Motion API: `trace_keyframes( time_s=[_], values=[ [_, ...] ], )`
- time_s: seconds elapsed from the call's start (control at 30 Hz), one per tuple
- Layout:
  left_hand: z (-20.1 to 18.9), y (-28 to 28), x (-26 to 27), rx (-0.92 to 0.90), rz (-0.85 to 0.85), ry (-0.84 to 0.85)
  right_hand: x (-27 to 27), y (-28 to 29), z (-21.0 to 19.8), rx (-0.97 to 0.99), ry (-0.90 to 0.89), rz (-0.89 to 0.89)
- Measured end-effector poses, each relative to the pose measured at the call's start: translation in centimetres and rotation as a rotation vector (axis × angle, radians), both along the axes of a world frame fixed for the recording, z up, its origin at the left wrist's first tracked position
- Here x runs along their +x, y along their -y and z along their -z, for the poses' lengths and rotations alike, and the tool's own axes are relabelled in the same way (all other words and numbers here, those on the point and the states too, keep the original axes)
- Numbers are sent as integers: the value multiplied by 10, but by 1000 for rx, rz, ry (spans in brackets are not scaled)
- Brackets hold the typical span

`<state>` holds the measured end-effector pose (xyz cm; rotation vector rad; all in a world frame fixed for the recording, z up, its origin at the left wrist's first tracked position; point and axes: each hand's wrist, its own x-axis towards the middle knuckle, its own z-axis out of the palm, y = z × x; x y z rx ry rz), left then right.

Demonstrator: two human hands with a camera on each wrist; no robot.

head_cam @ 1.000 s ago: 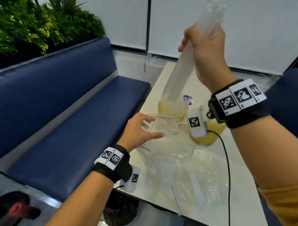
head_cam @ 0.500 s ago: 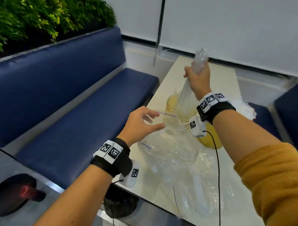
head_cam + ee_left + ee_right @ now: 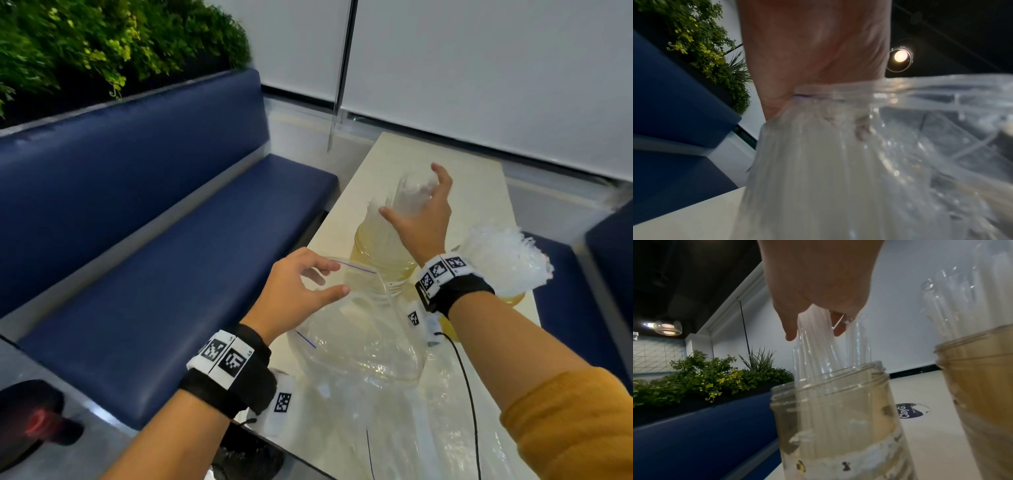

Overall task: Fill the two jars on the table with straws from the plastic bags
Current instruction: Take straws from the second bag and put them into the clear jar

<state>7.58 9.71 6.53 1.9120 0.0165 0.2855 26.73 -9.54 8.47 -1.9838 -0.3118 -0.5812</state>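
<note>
Head view: 2 jars (image 3: 383, 260), 2 hands (image 3: 423, 219).

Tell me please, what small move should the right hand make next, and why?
Probably draw the right hand up and away from the straws. They already stand in the near jar, and the fingers are spread around their tops, not gripping. The left hand holds the bag mouth open, so the right hand could reach there for more.

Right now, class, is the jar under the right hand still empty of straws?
No. In the right wrist view, clear straws stand inside the jar, below the right hand.
</note>
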Motion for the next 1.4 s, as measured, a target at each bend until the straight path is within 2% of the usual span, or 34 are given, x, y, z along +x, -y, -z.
trace_keyframes(
  time_s=[0.1,0.23,0.3,0.43,0.57,0.63,0.7,0.8,0.9,1.0,1.07,1.1,1.17,1.23,1.33,1.4],
  values=[
    [1,0,0,-4,-5,7,-1,6,3,-33,42,43],
    [2,3,2,-15,-12,18,-2,9,17,-358,108,183],
    [1,6,3,-16,-8,23,-4,9,18,-412,85,215],
    [0,9,3,-16,-8,38,7,2,-3,-500,131,38],
    [0,9,2,28,-2,39,15,-9,-15,-888,-71,-189],
    [-2,8,3,6,-2,19,10,-9,-15,-970,-149,-205],
    [-5,7,3,-53,-4,2,4,-8,-15,-1027,-106,-176],
    [-9,9,2,-106,6,-31,-5,-6,-22,-977,4,-115],
    [-12,13,0,-204,35,-53,-30,-8,-47,-693,138,-133],
    [-12,14,-3,-294,64,-56,-76,-18,-76,-453,222,-358],
    [-13,14,-4,-335,78,-49,-107,-22,-84,-532,91,-563],
    [-13,14,-5,-349,79,-48,-118,-23,-82,-687,-19,-618],
    [-13,16,-6,-364,81,-51,-131,-26,-68,-1047,-169,-618],
    [-12,18,-7,-393,88,-61,-139,-30,-52,-1251,-221,-582],
    [-9,19,-6,-423,81,-57,-145,-36,-33,-1358,-307,-618],
    [-6,20,-5,-441,69,-53,-145,-34,-31,-1300,-438,-717]
  ],
)
